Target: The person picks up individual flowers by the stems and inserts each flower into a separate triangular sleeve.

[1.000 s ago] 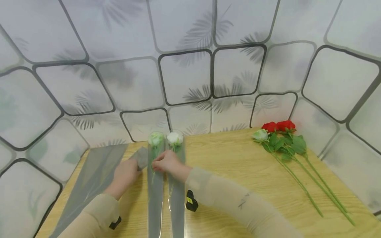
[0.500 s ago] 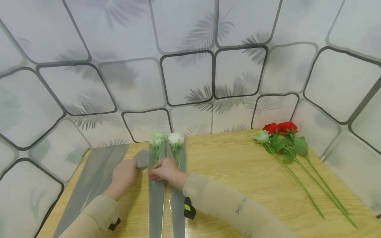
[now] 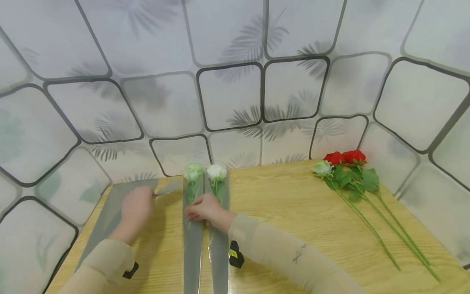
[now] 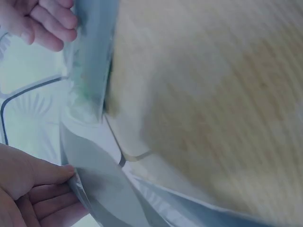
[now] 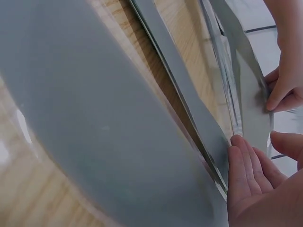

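My left hand is over the left part of the table and pinches the edge of a grey flower sleeve between thumb and fingers. To its right lie two narrow grey sleeves with clear fronts, one around a pale green rose, the other around a white rose. My right hand rests across both below the blooms, its fingertips on the left sleeve. In the right wrist view the fingers are nearly straight and the thumb stands apart from them.
More flat grey sleeves lie along the left side of the wooden table. At the back right are two red roses and a pale green rose with long stems pointing toward me. A patterned curtain encloses the table.
My left hand has moved left, tilting the pinched sleeve up and away from the wrapped roses. My right hand has slid slightly toward me down the sleeves.
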Demonstrator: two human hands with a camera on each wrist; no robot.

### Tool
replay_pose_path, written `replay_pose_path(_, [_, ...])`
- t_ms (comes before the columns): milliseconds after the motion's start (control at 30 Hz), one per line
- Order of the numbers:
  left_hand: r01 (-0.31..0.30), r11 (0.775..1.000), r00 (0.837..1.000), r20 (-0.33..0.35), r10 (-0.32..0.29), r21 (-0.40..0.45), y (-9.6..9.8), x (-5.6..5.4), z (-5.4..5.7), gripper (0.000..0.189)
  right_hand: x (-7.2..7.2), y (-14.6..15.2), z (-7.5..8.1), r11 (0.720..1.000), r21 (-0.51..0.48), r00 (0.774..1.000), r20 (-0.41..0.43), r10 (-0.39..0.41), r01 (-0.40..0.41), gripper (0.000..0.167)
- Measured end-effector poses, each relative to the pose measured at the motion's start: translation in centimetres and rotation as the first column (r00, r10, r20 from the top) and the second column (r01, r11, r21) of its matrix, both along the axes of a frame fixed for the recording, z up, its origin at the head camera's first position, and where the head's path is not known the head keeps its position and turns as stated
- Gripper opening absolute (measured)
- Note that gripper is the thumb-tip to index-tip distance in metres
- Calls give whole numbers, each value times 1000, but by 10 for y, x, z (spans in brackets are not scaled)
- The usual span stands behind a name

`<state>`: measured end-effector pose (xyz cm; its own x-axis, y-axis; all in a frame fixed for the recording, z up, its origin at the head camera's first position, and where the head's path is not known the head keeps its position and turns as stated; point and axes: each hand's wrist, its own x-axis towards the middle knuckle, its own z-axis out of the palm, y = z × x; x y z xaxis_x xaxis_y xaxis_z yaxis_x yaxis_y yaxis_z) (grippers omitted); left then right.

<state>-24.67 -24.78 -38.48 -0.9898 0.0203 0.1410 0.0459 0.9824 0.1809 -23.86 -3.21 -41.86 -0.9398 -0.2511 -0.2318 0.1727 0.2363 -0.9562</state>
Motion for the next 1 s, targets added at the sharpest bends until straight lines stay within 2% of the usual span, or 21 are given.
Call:
replay_pose_path(100, [7, 1000, 1000, -9, -7, -1, 2, 0, 8, 22, -2, 3, 2, 1000, -17, 1000, 3, -11, 11, 14])
replay_pose_path(333, [28, 1000, 999, -29, -28, 11, 19, 1, 19, 38, -12, 11, 8, 997, -73, 1000, -10, -28, 27, 16])
replay_pose_path(467, [69, 998, 997, -47, -69, 9, 31, 3, 21, 34, -18, 19, 12, 993, -99, 998, 6, -64, 64, 23])
replay_pose_path(600, [108, 994, 991, -73, -109, -22, 45, 5, 24, 22, -26, 28, 15, 989, -110, 995, 7, -101, 101, 34])
replay_pose_path(733, [113, 993, 991, -73, -115, -38, 58, 7, 26, 19, -32, 39, 16, 979, -155, 991, 25, -130, 132, 43])
replay_pose_path(1000, [166, 985, 981, -97, -170, -48, 77, 7, 20, 20, -39, 52, 22, 949, -223, 975, 70, -211, 222, 45])
